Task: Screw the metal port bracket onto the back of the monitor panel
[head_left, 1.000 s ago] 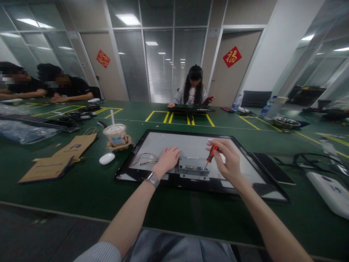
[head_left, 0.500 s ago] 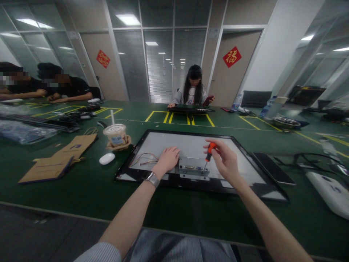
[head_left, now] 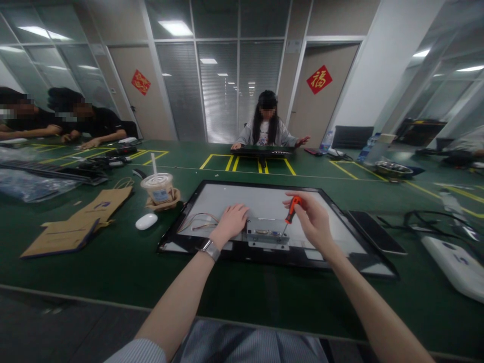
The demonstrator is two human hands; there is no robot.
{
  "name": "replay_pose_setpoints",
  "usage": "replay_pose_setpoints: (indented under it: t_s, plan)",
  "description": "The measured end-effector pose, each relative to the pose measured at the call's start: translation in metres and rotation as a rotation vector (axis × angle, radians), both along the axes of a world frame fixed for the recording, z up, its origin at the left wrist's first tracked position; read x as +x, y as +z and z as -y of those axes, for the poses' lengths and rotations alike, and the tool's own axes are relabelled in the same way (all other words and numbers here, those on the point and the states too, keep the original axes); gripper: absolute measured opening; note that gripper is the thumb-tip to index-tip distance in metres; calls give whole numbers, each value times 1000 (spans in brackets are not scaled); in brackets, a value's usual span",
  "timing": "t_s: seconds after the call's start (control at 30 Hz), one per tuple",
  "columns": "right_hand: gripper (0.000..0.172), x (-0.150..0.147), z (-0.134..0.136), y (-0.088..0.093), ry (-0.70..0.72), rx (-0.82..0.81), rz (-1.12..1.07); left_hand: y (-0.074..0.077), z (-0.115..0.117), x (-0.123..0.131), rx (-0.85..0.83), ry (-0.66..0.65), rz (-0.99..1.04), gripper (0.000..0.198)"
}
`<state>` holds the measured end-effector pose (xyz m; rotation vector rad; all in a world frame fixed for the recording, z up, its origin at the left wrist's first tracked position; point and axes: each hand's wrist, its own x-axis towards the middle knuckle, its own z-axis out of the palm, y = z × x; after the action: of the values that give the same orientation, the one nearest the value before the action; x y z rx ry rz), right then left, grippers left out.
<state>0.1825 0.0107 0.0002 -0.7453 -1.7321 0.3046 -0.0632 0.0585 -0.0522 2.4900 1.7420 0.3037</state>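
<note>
A flat monitor panel (head_left: 242, 196) lies face down on the green table, its grey metal back up. A small metal board cover (head_left: 264, 233) with connector ports sits near its front edge. My left hand (head_left: 231, 221) rests flat on the panel, fingers stretched out against the cover's left side. My right hand (head_left: 313, 219) pinches an orange-handled screwdriver (head_left: 291, 213), held nearly upright with its tip down on the cover's right end. Thin coloured wires (head_left: 198, 222) loop out to the left of my left hand.
A lidded drink cup with a straw (head_left: 159, 187), a white mouse (head_left: 146, 221) and brown paper bags (head_left: 75, 222) lie to the left. A dark phone (head_left: 376, 232), black cables (head_left: 427, 222) and a white device (head_left: 456, 264) lie to the right. One person sits opposite, two at far left.
My right hand has turned the screwdriver slightly and shifted a little left on the cover. My left hand stays put. The person opposite has stretched a hand out to the side.
</note>
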Motion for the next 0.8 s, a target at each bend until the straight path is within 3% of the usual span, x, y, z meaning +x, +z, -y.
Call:
replay_pose_setpoints:
  t_s: [0.2, 0.4, 0.63, 0.7, 0.8]
  plan:
    - [17, -2, 1, 4, -135, 139, 46, 0, 0, 0, 1, 5, 0, 43]
    - [30, -1, 4, 4, -23, 58, 46, 1, 1, 1, -4, 8, -8, 43]
    - [17, -5, 3, 5, -187, 196, 51, 3, 2, 1, -8, 7, -6, 44]
    - [16, -5, 5, 5, -144, 175, 55, 3, 2, 1, -11, 9, -6, 44]
    - [27, -7, 8, 6, 0, 56, 14, 3, 2, 1, -10, 8, -4, 44]
